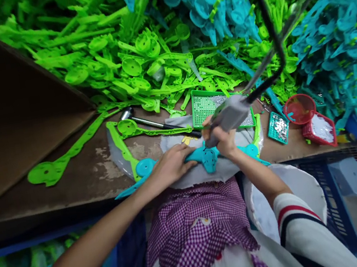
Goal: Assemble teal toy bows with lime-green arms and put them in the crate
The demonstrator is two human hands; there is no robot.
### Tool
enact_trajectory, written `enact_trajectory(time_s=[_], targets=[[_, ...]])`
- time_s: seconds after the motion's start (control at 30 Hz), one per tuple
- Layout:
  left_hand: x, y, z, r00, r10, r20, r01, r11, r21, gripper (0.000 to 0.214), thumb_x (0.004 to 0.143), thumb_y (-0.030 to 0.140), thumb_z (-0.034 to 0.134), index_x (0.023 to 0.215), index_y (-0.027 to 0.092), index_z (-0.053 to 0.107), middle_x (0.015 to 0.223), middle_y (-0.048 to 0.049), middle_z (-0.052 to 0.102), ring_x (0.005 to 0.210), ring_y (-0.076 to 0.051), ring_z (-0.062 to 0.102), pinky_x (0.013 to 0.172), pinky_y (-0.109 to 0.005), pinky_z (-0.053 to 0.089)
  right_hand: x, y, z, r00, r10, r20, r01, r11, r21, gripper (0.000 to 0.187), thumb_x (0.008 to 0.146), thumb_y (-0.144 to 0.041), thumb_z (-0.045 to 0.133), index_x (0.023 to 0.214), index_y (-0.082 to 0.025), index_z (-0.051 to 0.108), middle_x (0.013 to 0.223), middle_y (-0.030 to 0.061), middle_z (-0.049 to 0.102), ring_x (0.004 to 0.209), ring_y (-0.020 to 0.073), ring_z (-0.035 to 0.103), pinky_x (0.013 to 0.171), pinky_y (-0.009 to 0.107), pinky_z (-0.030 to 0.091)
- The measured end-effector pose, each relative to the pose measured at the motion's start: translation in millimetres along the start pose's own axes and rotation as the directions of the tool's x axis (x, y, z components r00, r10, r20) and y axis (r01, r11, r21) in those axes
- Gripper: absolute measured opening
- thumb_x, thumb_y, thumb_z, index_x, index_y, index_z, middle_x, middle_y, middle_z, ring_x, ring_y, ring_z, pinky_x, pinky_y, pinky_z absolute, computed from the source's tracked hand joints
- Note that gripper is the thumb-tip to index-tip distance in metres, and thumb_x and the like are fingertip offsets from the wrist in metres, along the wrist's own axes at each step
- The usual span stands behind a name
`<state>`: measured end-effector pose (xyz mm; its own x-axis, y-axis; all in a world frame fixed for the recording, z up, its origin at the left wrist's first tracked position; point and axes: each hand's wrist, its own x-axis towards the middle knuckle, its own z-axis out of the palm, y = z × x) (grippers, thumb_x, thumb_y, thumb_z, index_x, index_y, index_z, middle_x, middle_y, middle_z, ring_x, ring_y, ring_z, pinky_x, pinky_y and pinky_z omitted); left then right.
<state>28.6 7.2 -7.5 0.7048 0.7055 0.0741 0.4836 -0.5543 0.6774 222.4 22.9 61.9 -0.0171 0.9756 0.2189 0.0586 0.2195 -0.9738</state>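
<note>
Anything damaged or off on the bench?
Yes, surface wear: the brown bench top has ragged pale patches to the left of the left hand, where the finish looks rubbed or peeled off. It's uneven against the brown around it.

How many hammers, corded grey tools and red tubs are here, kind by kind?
Hammer: 1
Grey tool: 1, held in the right hand
Red tubs: 2
Total: 4
</note>
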Motion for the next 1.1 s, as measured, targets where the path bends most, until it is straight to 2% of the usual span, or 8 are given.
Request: enact_trajectory(time_s=[0.03,0.1,0.17,0.27,0.4,0.63,0.9,1.1], targets=[[1,0,-0.7,1.0,-0.001,0.006,0.001,1.0,0.004,0.042,0.096,0.043,0.058,0.131,0.021,0.064,0.117,-0.0118,0.066,0.112,-0.028,0.061,0.097,-0.04,0.049,10,-5,-6,0.993,-0.056,-0.1,0.06,0.997,0.039,0.053,0.075,-0.075,0.06,0.085,-0.023,0.06,0.053,-0.0063,0.048,0.046,0.0113,0.05,0.047,0.027,0.047],[4,-1,-2.0,1.0,0.001,0.011,-0.002,1.0,0.019,0.045,0.096,0.045,0.058,0.133,0.02,0.063,0.119,-0.0128,0.066,0.112,-0.028,0.062,0.098,-0.041,0.049,37,-14,-19,0.932,-0.188,-0.31,0.206,0.978,0.026,0.055,0.078,-0.079,0.051,0.086,-0.026,0.059,0.053,-0.0069,0.044,0.044,0.011,0.048,0.046,0.027,0.045],[9,-3,-3.3,1.0,0.016,0.001,-0.016,0.999,0.043,0.046,0.096,0.045,0.057,0.135,0.021,0.063,0.12,-0.0128,0.066,0.112,-0.029,0.062,0.098,-0.041,0.049,67,-18,-33,0.88,-0.262,-0.397,0.248,0.965,-0.087,0.051,0.079,-0.077,0.053,0.084,-0.026,0.06,0.056,-0.0059,0.045,0.047,0.0114,0.05,0.05,0.028,0.046],[17,-7,-4.8,0.999,0.041,-0.012,-0.04,0.996,0.079,0.046,0.098,0.044,0.055,0.138,0.022,0.061,0.12,-0.0122,0.066,0.113,-0.028,0.061,0.097,-0.041,0.049,103,-11,-49,0.902,-0.276,-0.331,0.201,0.949,-0.244,0.052,0.082,-0.075,0.051,0.083,-0.024,0.062,0.06,-0.0038,0.047,0.052,0.0133,0.054,0.055,0.031,0.048],[22,-11,-5.7,0.998,0.058,-0.01,-0.057,0.995,0.076,0.049,0.098,0.047,0.055,0.139,0.021,0.061,0.122,-0.0129,0.066,0.115,-0.029,0.061,0.099,-0.041,0.049,123,9,-54,0.907,-0.275,-0.317,0.191,0.943,-0.272,0.05,0.087,-0.072,0.049,0.081,-0.024,0.062,0.06,-0.0028,0.048,0.054,0.0151,0.055,0.059,0.034,0.051],[20,-14,-4.1,0.998,0.066,-0.016,-0.065,0.996,0.058,0.051,0.099,0.048,0.054,0.142,0.023,0.058,0.121,-0.0116,0.066,0.117,-0.028,0.06,0.1,-0.04,0.048,129,26,-54,0.94,-0.174,-0.294,0.121,0.974,-0.19,0.057,0.084,-0.079,0.051,0.083,-0.023,0.063,0.066,-0.0009,0.052,0.066,0.0175,0.065,0.066,0.04,0.059],[19,-14,-2.3,0.997,0.076,-0.019,-0.074,0.995,0.069,0.051,0.099,0.049,0.053,0.143,0.023,0.057,0.123,-0.0121,0.066,0.119,-0.03,0.06,0.102,-0.043,0.048,127,29,-54,0.944,-0.142,-0.299,0.089,0.979,-0.184,0.059,0.083,-0.081,0.051,0.081,-0.023,0.061,0.068,0.0001,0.053,0.071,0.0196,0.068,0.066,0.041,0.061],[22,-13,-4.9,0.999,0.047,-0.012,-0.047,0.998,0.038,0.048,0.096,0.047,0.058,0.139,0.025,0.06,0.125,-0.0106,0.067,0.12,-0.029,0.06,0.104,-0.043,0.049,129,15,-57,0.93,-0.247,-0.272,0.18,0.952,-0.248,0.058,0.088,-0.077,0.045,0.094,-0.023,0.064,0.071,0.0,0.053,0.072,0.0194,0.068,0.064,0.038,0.058]])
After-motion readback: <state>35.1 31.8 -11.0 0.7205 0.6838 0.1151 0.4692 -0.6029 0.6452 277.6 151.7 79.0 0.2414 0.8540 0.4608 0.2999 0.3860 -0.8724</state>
